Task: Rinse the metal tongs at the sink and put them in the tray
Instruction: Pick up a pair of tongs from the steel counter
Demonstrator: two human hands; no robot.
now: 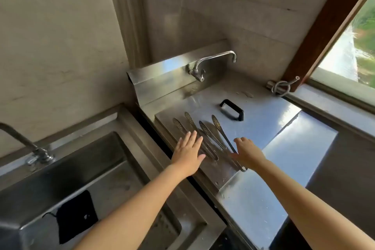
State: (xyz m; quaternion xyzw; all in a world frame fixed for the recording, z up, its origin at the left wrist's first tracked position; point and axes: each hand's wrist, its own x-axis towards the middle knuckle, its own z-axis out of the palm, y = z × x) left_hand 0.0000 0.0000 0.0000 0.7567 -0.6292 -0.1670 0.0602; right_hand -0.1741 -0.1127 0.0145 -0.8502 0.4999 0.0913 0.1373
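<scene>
Two pairs of metal tongs lie side by side on a flat steel lid [253,119] with a black handle [232,110]. The left tongs [192,128] have perforated tips that point away from me; the right tongs [218,128] lie beside them. My left hand [188,151] hovers flat, fingers spread, over the near end of the left tongs. My right hand [246,152] reaches onto the near end of the right tongs, fingers down on them; a grip is not clear. The steel sink [85,168] lies at the lower left with its faucet [24,142].
A second faucet [213,61] is mounted on the steel backsplash above the lid. A black cloth [76,216] lies in the sink basin. A coiled hose [281,87] sits by the window sill at the right. Walls close in behind.
</scene>
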